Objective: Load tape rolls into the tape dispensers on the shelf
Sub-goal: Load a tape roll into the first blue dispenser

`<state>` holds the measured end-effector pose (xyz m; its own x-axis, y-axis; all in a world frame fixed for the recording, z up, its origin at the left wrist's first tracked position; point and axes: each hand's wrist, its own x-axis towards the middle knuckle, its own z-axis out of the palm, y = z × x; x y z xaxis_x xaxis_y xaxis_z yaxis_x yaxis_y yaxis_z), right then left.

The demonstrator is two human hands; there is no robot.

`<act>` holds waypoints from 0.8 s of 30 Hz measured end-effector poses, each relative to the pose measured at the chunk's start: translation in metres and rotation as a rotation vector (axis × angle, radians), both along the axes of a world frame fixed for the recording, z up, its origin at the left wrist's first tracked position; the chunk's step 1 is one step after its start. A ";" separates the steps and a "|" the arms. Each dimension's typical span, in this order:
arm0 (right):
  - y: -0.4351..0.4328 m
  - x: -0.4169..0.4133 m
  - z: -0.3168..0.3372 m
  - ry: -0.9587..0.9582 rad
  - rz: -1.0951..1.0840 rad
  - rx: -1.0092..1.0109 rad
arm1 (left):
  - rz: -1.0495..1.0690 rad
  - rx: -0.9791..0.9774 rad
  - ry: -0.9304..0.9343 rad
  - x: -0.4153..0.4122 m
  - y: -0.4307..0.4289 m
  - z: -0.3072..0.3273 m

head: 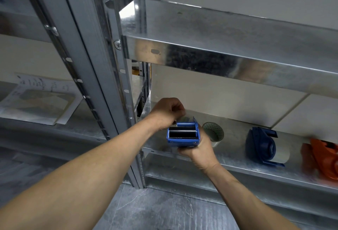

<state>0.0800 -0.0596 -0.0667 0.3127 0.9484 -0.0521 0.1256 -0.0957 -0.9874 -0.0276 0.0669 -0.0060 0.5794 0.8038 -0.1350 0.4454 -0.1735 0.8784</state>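
Right hand (198,149) had the blue dispenser (182,135) gripped from below, fingers wrapped round its body. It was held just in front of the shelf (237,164) edge, at the left end of the bay, black roller and toothed blade facing me. Couldn't tell from this angle whether a roll sat inside it.

Left hand (168,110) was at the dispenser's far end, fingers curled tight. Looked like a pinch on something there, but I couldn't make out what, if anything, it had.

On the shelf:
- loose tape roll (214,132), clear, lying on its side with the core facing me, just beside the right hand on its right
- navy dispenser (261,147) further right, well apart from the roll, with a pale roll loaded in it
- orange dispenser (321,156) at the right edge of view, near the navy one. Too blurred to say what was in it.

Left-hand bay, across the upright: papers (36,99) lying flat on its shelf, handwriting on the top sheet.
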 end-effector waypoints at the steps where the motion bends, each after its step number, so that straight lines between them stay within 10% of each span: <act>1: 0.000 0.000 0.000 0.008 -0.006 0.006 | 0.007 -0.007 -0.014 0.000 0.000 0.001; 24: -0.008 0.021 -0.014 0.212 -0.178 -0.011 | 0.175 -0.422 -0.587 -0.018 -0.004 -0.008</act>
<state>0.1013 -0.0680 -0.0806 0.4551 0.8786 -0.1445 -0.1033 -0.1091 -0.9887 -0.0454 0.0626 -0.0142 0.5192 0.8395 -0.1604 -0.1275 0.2617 0.9567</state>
